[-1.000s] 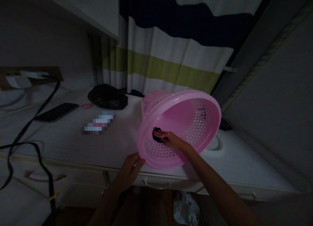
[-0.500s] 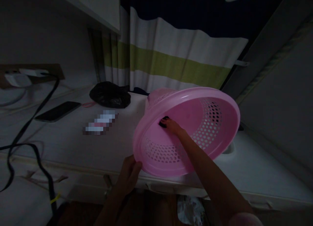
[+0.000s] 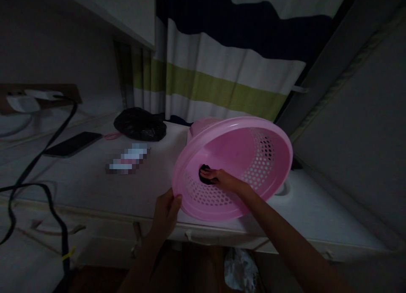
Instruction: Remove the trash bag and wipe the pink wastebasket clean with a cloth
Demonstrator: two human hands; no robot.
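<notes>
A pink perforated plastic basket [image 3: 253, 157] lies tipped on its side on a white surface [image 3: 95, 187], its mouth facing me. My left hand [image 3: 165, 212] grips the basket's near rim at the lower left. My right hand [image 3: 218, 179] reaches inside the basket, its fingers pressed on a small dark cloth [image 3: 204, 176] against the inner wall. The room is dim.
On the white surface lie a black plastic bag [image 3: 139, 124], a dark phone [image 3: 74, 144] and a blurred small pack [image 3: 127, 158]. A thick black cable [image 3: 41, 179] loops at the left. A striped curtain [image 3: 228, 73] hangs behind. A crumpled bag [image 3: 241, 267] lies below.
My right hand slid with the dark cloth up the basket's inner wall and back down toward the rim. The basket tilted slightly in my left hand's grip.
</notes>
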